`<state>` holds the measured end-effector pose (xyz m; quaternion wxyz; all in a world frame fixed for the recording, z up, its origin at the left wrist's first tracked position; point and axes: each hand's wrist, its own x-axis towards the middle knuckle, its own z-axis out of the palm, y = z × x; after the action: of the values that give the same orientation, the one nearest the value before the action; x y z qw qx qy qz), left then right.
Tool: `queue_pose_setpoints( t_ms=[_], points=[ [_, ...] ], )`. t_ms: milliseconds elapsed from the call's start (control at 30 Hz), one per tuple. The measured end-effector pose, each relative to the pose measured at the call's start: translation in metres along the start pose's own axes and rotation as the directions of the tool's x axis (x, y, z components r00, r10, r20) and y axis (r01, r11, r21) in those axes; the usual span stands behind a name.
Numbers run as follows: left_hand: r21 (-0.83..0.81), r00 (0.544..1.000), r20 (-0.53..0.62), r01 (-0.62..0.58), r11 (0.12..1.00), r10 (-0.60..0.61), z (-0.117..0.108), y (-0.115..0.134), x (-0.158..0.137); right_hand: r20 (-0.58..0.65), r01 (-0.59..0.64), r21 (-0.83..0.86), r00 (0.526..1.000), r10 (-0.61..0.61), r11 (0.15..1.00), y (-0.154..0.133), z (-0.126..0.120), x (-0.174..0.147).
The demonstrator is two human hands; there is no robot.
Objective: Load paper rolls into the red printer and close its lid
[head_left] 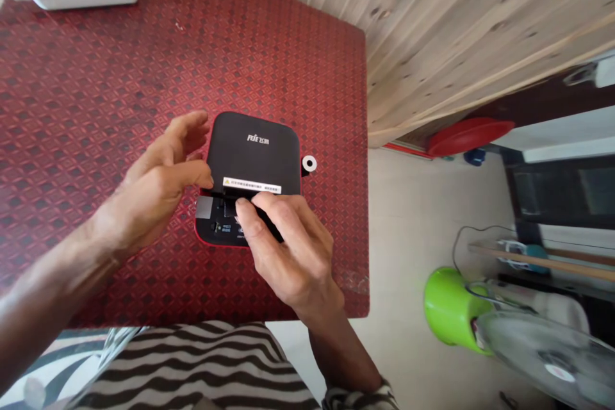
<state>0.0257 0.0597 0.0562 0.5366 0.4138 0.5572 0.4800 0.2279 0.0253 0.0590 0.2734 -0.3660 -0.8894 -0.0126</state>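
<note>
In the head view, a black device [254,159] lies on the red tabletop [120,77]. The left hand [161,176] is loosely spread, thumb at the device's left edge; the right hand's [293,243] thumb and forefinger nearly meet below the white label [252,186], any pinch unclear.

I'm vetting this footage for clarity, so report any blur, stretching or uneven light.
Head view: wooden panelling stretches and softens toward the upper right; head view: print on the white label is soft, hard to read; head view: the red tabletop looks paler at left, darker along its near edge.
</note>
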Motion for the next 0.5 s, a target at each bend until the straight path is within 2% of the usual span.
queue_pose_setpoints(
  t_ms=[100,300,500],
  points=[
    [-0.099,0.990,0.074,0.127,0.987,-0.120,0.005,-0.007,-0.006,-0.015,-0.026,-0.024,1.000,0.026,0.999,-0.001,0.000,-0.001],
    [-0.141,0.994,0.054,0.107,0.984,-0.100,0.006,-0.010,-0.010,-0.029,-0.060,0.003,0.998,0.060,0.998,0.000,0.000,-0.004],
    [-0.069,0.994,0.106,0.024,0.997,-0.017,0.001,-0.020,-0.012,-0.003,-0.066,-0.006,0.998,0.066,0.998,-0.001,-0.002,-0.001]
  ],
)
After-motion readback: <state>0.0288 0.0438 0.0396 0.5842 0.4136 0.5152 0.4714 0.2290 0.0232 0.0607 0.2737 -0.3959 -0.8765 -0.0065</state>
